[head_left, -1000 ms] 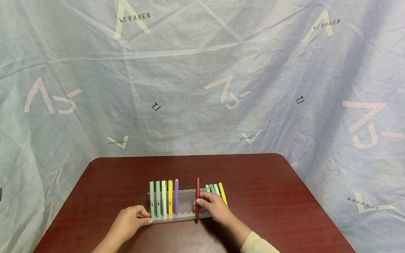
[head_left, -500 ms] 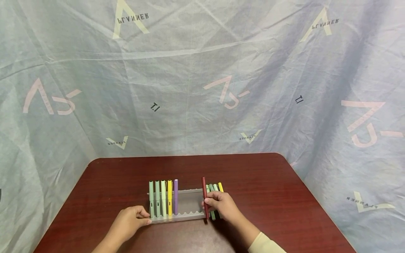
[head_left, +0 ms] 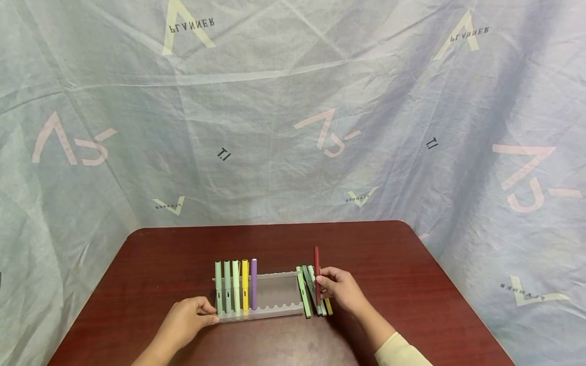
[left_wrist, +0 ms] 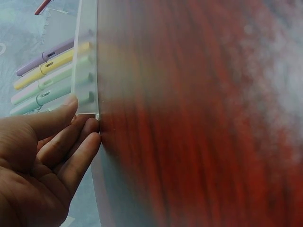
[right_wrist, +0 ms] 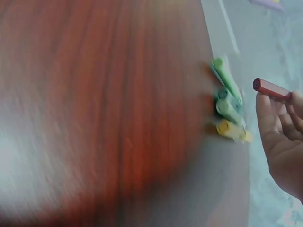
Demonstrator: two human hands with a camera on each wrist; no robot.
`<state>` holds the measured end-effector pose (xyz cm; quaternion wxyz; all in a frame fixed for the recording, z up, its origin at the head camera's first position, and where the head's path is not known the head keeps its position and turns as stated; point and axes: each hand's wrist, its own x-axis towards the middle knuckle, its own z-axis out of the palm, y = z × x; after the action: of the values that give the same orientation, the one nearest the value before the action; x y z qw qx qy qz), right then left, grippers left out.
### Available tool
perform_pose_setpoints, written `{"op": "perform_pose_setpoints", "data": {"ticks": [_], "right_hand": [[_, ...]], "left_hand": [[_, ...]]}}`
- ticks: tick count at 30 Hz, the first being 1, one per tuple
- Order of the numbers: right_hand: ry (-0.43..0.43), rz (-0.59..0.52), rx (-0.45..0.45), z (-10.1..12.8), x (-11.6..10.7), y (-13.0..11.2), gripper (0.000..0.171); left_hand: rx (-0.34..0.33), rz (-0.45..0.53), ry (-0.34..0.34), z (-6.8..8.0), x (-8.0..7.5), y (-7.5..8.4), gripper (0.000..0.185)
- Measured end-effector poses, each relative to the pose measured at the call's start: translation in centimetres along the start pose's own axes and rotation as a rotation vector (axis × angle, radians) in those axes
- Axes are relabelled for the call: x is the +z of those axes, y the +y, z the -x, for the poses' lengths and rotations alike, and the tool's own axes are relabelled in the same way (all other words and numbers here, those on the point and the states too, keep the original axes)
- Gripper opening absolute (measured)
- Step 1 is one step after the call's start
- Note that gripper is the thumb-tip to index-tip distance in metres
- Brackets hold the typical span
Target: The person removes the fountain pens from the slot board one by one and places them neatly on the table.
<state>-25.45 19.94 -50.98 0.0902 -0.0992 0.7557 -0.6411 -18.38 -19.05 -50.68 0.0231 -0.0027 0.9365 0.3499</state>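
My right hand (head_left: pixel 346 290) pinches a dark red pen (head_left: pixel 316 264) between thumb and fingers, above several loose pens. In the right wrist view the red pen (right_wrist: pixel 272 89) is apart from the pens below. A clear plastic pen tray (head_left: pixel 284 309) with notched edges lies on the table. In its left part stand two grey-green pens (head_left: pixel 227 284), a pale green pen (head_left: pixel 236 284), a yellow pen (head_left: pixel 245 287) and a purple pen (head_left: pixel 254 284), side by side. My left hand (head_left: pixel 186 317) grips the tray's near left corner; the thumb (left_wrist: pixel 59 116) lies against its end.
Right of the tray, the loose pens lie slanted on the table: a light green pen (head_left: pixel 304 295), other green ones partly covered by the right hand, and a yellow pen (head_left: pixel 328 307). The dark red wooden table (head_left: pixel 183 249) ends at a grey printed cloth (head_left: pixel 270 178).
My right hand has carried the red pen rightward, from over the tray's right part to over the loose pens. The left hand and the pens in the tray stay put.
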Motion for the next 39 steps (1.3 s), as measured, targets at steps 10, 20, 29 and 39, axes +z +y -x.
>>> {"op": "perform_pose_setpoints", "data": {"ticks": [10, 20, 29, 39], "right_hand": [[0.1, 0.139, 0.097, 0.0, -3.0, 1.0, 0.03], [0.148, 0.252, 0.214, 0.4, -3.1, 2.2, 0.018], [0.136, 0.311, 0.245, 0.2, -2.7, 2.1, 0.016], [0.149, 0.377, 0.245, 0.2, -2.5, 2.2, 0.019]], "left_hand": [[-0.005, 0.0, -0.001, 0.0, 0.0, 0.0, 0.016], [0.004, -0.011, -0.012, -0.2, -0.1, -0.2, 0.015], [0.0, -0.001, -0.003, 0.0, 0.0, -0.1, 0.016], [0.021, 0.0, 0.013, 0.0, -0.2, 0.1, 0.016]]}}
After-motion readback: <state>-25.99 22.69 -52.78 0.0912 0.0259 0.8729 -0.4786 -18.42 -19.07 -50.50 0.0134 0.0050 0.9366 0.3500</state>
